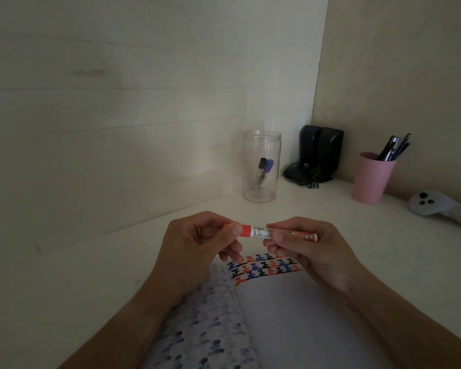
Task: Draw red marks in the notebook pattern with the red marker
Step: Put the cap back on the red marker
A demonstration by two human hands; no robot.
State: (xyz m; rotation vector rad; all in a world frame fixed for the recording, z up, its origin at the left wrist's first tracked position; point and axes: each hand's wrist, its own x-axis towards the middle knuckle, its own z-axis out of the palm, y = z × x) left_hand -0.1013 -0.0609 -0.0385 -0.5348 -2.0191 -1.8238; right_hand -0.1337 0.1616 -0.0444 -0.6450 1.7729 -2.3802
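I hold the red marker (261, 232) level above the desk with both hands. My left hand (194, 246) pinches its red cap end, and my right hand (309, 249) grips the barrel. The cap sits on the marker. Below my hands lies an open notebook (290, 315). Rows of red, blue and black marks (264, 267) fill the top of its right page. The left page shows blue and black bleed-through blotches.
A clear plastic jar (261, 166) holding a black and a blue marker stands behind the notebook. To the right are black speakers (320, 153), a pink cup of pens (371, 178) and a white controller (434, 205). Walls close the desk's back and right.
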